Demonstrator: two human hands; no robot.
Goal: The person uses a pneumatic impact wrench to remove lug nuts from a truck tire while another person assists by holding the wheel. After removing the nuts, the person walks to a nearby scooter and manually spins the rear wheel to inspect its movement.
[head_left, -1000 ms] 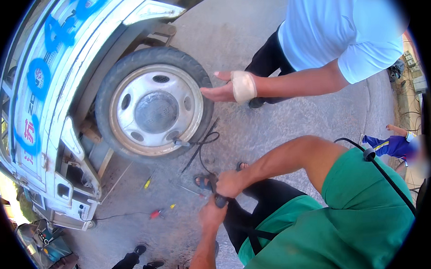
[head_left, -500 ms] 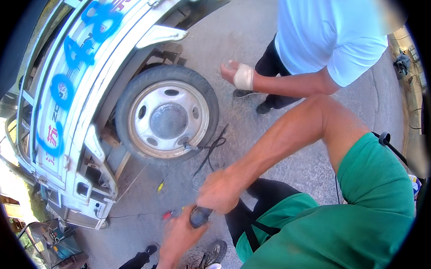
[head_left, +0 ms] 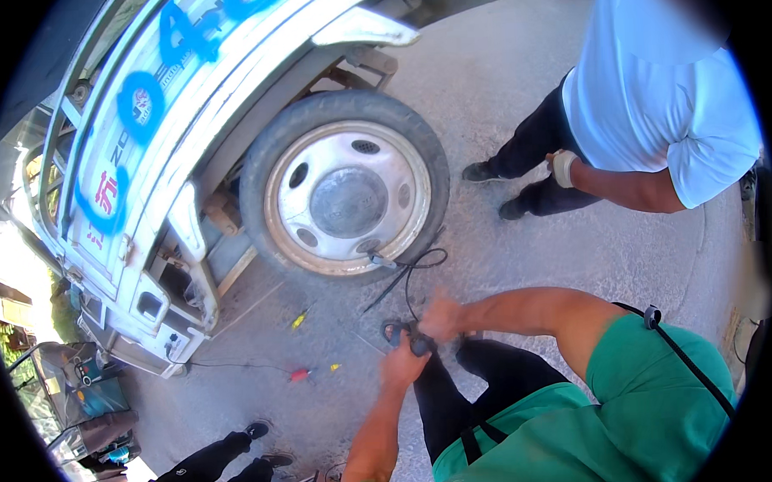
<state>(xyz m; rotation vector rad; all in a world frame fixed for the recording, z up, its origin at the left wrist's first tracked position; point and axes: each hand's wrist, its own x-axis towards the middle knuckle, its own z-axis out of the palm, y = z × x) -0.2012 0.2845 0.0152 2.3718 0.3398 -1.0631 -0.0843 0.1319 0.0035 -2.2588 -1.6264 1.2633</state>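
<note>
In front of my legs, my left hand [head_left: 399, 365] is closed round a dark, stubby handheld device [head_left: 418, 345]. Close beside it, my right hand [head_left: 440, 314] is smeared by motion, so its fingers cannot be made out. From near the hands a thin black hose [head_left: 410, 298] runs up and loops toward the truck wheel [head_left: 349, 200]. The hose ends at a metal connector [head_left: 382, 261] by the wheel's lower rim. The wheel has a dark tyre and a pale, worn, dusty rim with oval holes.
A white truck body [head_left: 158, 172] with blue paint marks fills the left. A person in a white shirt [head_left: 653, 87] stands at the right. Yellow [head_left: 299, 319] and red [head_left: 300, 375] handled items lie on the concrete. Another person's dark-clad legs [head_left: 215, 468] show lower left.
My view has shifted, so the wheel sits further right. My hands are now nearer the hose, the right one beside the device. The white-shirted person's outstretched hand has drawn back.
</note>
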